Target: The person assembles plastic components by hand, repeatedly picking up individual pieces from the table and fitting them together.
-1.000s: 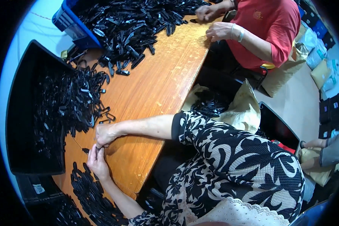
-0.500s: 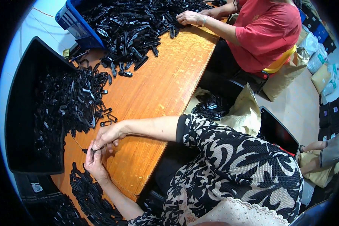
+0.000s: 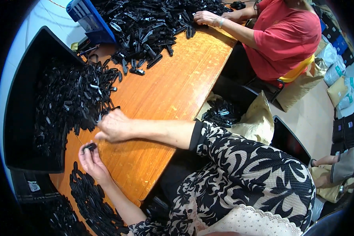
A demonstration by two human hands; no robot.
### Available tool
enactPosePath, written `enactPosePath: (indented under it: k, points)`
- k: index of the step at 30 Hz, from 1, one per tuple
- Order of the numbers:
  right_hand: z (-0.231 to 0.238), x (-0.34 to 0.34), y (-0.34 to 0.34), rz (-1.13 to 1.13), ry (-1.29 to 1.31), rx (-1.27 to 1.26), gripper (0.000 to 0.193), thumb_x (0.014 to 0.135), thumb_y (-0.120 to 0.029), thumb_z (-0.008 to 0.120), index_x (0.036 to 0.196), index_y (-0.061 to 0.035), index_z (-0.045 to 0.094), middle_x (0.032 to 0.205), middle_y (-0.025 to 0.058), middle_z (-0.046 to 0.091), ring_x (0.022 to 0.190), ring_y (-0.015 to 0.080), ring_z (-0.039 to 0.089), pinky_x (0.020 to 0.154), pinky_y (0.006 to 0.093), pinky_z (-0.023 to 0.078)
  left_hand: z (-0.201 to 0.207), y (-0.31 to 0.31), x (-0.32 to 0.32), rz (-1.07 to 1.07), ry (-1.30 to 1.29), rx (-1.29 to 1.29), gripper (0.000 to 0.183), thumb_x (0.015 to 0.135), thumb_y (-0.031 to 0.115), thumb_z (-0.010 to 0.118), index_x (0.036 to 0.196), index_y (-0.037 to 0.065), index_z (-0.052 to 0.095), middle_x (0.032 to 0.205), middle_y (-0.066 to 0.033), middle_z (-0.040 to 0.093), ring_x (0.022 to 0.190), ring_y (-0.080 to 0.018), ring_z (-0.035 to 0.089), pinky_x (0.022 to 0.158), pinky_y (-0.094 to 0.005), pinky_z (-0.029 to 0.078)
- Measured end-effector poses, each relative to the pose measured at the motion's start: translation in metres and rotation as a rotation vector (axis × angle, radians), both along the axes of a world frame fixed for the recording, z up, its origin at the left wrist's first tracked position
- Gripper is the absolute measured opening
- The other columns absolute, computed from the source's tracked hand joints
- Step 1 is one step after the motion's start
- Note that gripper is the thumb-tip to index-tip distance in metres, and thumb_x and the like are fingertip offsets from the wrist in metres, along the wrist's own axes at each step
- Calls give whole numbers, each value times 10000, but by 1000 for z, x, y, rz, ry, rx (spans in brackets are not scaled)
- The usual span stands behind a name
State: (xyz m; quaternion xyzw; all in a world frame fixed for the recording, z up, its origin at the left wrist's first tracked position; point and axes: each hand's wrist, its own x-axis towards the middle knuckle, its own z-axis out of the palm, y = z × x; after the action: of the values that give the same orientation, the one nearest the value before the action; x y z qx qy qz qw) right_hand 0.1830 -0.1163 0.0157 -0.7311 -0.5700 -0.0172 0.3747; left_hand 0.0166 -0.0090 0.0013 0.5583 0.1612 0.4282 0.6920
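Note:
A small black plastic clip (image 3: 90, 146) is pinched at the fingertips of my left hand (image 3: 93, 163), palm turned up above the wooden table. My right hand (image 3: 116, 126) reaches to the near edge of a heap of black plastic pieces (image 3: 80, 94). Its fingers are bent downward and smeared by motion, so whatever they touch is hidden. Just below my left hand, a long cluster of black clips (image 3: 91, 196) lies along the table edge, beside my forearm.
A black bin (image 3: 17, 118) lies tipped at the left, its heap spilling onto the wooden table (image 3: 161, 94). Beyond, a co-worker in a red shirt (image 3: 287, 43) handles a larger black heap (image 3: 145, 27) near a blue crate (image 3: 88, 19). A sack (image 3: 255, 118) stands right of the table.
My hands, together before, have come apart. The right has moved up to the heap's edge, over the loose loops there; the left has shifted slightly left and turned up, showing its clip.

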Motion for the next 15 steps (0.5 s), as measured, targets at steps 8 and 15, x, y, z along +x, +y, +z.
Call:
enactPosePath:
  k: [8, 15]
  points:
    - [-47, 5, 22, -56, -425, -14, 186, 684, -173, 670, 679, 12, 655, 727, 157, 603, 658, 304, 640, 543, 404, 516, -30, 53, -12, 712, 827, 686, 424, 960, 299, 624, 1233, -26, 615, 985, -104, 573, 871, -202, 569, 791, -336, 474]
    - [-36, -17, 13, 36, -489, 40, 190, 709, -248, 684, 710, -61, 717, 913, 88, 596, 936, 247, 541, 770, 409, 456, -33, 51, -10, 524, 1016, 985, 345, 923, 205, 637, 1248, 88, 642, 1046, -142, 608, 966, -294, 594, 861, -389, 469]
